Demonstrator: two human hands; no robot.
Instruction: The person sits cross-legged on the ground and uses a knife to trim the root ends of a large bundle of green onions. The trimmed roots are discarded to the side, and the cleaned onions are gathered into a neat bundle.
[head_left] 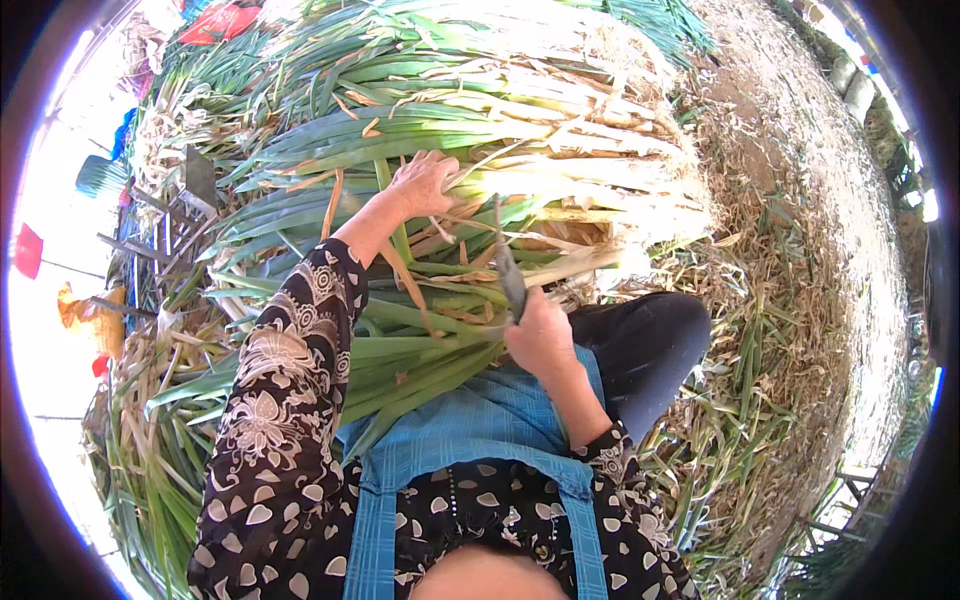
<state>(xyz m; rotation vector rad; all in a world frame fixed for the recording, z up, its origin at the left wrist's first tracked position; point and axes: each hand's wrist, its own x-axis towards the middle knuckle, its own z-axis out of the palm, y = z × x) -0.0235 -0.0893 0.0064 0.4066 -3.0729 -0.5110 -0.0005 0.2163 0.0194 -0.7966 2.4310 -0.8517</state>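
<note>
A thick pile of long green onions (590, 168) lies across the ground in front of me, green leaves to the left and pale root ends to the right. My left hand (425, 183) reaches onto the middle of the pile, its fingers bent round a green onion stalk. In my right hand (543, 338) is a knife (510, 270), held with its narrow grey blade upward, close to the stalks. Its handle is hidden in my fist. More green onion leaves (420, 365) rest across my lap, over the blue apron (450, 425).
Dry husks and straw (790, 230) cover the ground at the right, with loose green leaves (755, 350) among them. My bent knee (655, 345) is just right of the knife hand. Metal bars (150, 250) and a red item (218, 24) show at the left.
</note>
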